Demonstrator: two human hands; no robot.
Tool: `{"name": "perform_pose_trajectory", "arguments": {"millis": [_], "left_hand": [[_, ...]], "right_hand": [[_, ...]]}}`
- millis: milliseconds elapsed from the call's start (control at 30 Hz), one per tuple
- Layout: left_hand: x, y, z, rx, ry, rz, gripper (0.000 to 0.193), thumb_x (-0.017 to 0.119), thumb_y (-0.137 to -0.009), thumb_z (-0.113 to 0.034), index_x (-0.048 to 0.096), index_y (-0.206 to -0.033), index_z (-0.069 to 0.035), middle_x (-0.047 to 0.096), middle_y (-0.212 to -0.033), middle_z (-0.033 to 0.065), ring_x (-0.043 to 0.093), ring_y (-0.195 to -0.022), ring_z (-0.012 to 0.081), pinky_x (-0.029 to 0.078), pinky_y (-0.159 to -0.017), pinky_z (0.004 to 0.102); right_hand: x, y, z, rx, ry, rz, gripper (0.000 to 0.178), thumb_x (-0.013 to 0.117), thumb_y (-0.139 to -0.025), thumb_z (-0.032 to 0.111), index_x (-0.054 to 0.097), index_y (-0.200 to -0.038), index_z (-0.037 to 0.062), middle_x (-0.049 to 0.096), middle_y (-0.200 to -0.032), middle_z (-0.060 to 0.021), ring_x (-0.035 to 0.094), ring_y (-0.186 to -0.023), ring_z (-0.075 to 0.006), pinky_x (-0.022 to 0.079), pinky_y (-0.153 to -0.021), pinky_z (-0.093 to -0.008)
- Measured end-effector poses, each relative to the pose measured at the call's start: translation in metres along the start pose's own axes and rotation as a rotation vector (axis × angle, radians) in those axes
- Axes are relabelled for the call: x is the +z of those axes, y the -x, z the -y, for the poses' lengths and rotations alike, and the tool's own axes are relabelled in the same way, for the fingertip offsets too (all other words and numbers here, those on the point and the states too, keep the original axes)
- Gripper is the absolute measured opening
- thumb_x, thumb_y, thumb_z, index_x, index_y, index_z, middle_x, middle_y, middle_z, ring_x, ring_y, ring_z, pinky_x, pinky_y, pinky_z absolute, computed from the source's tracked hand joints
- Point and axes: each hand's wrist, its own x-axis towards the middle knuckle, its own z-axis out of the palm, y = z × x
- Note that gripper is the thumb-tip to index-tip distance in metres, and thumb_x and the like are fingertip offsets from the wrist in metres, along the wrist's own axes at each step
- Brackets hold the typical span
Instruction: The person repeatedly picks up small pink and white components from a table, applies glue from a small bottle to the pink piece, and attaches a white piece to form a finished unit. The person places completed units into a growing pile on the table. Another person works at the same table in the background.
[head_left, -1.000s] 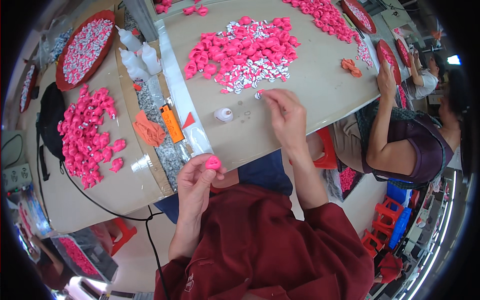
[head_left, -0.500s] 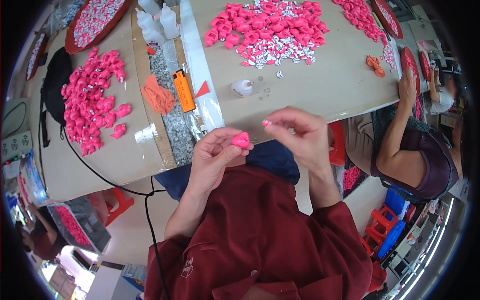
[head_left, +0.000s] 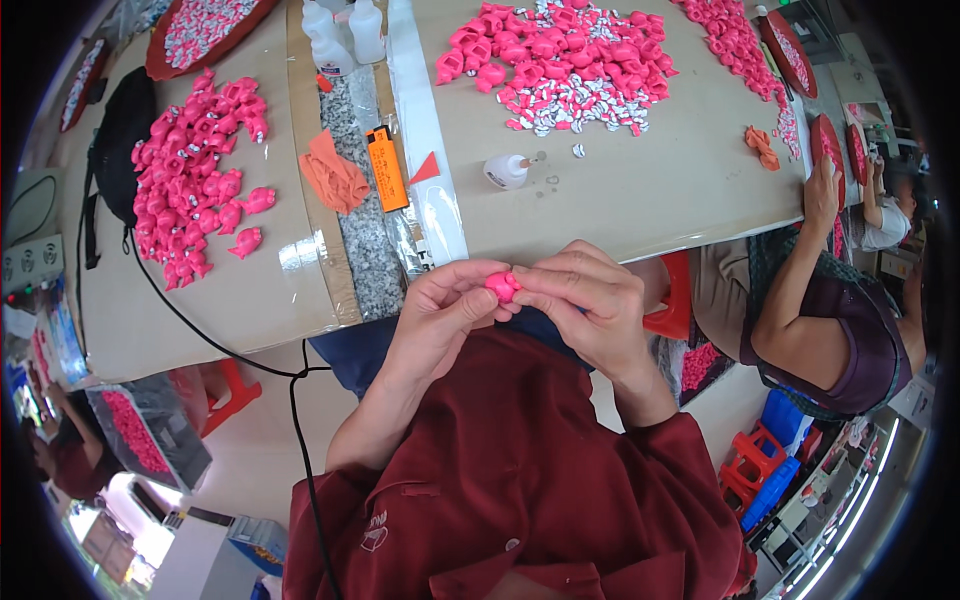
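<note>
Between thumb and fingers, my left hand [head_left: 448, 310] holds a small pink molded figure [head_left: 501, 287] just off the table's near edge. My right hand [head_left: 590, 300] is pinched against the figure's right side. The small pink-and-white piece it carried is hidden by the fingertips or the figure. Beyond my hands a white squeeze bottle [head_left: 506, 171] with a thin tip lies on the table. Farther back is a pile of pink hollow figures [head_left: 560, 50], with small pink-and-white pieces [head_left: 580, 104] in front of it.
At left lies a heap of pink figures [head_left: 195, 180] beside a black bag [head_left: 118, 150]. An orange cloth [head_left: 335, 172], an orange box cutter [head_left: 387, 168] and upright white bottles [head_left: 327, 45] line the table's middle strip. A black cable [head_left: 205, 345] hangs nearby. A co-worker's arm [head_left: 790, 270] is at right.
My right hand has moved left and down, bringing the small pink-and-white piece to the figure in my left hand. The two hands now meet. The view has shifted slightly.
</note>
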Motion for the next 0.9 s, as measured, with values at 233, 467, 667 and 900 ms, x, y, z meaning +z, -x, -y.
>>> {"name": "perform_pose_trajectory", "arguments": {"millis": [233, 467, 667, 900], "left_hand": [[0.001, 0.002, 0.004, 0.075, -0.121, -0.036, 0.027, 0.06, -0.083, -0.006, 0.057, -0.109, -0.001, 0.064, -0.095, 0.0093, 0.062, -0.08, 0.014, 0.05, -0.071, 0.0239], [0.004, 0.0, 0.005, 0.107, -0.137, -0.046, 0.026, 0.061, -0.082, -0.005, 0.058, -0.108, -0.001, 0.063, -0.095, 0.0078, 0.06, -0.081, 0.012, 0.048, -0.069, 0.0211], [0.004, 0.001, 0.003, 0.204, -0.369, 0.013, 0.026, 0.06, -0.08, 0.002, 0.062, -0.106, -0.001, 0.058, -0.105, 0.009, 0.058, -0.087, 0.0115, 0.048, -0.073, 0.0219], [0.008, 0.004, 0.002, 0.256, -0.527, -0.007, 0.028, 0.059, -0.079, 0.005, 0.063, -0.106, -0.003, 0.057, -0.104, 0.008, 0.057, -0.085, 0.0104, 0.048, -0.07, 0.0199]], "right_hand": [[0.002, 0.007, 0.0, -0.025, -0.004, 0.009, 0.029, 0.066, -0.064, -0.006, 0.066, -0.092, 0.0023, 0.062, -0.076, -0.0073, 0.054, -0.062, -0.0201, 0.045, -0.055, -0.028], [0.004, 0.007, 0.004, -0.169, 0.15, -0.045, 0.02, 0.067, -0.07, -0.003, 0.067, -0.089, 0.0023, 0.061, -0.074, -0.008, 0.052, -0.06, -0.0186, 0.042, -0.052, -0.0266], [-0.011, 0.01, -0.003, 0.478, -0.388, 0.08, 0.013, 0.07, -0.073, 0.003, 0.068, -0.086, 0.0025, 0.061, -0.075, -0.0031, 0.047, -0.057, -0.0058, 0.036, -0.051, -0.0204], [-0.003, 0.019, -0.012, 0.424, -0.569, 0.078, 0.009, 0.07, -0.075, 0.005, 0.068, -0.083, 0.0024, 0.061, -0.074, -0.002, 0.041, -0.054, -0.0019, 0.031, -0.047, -0.0194]]}}
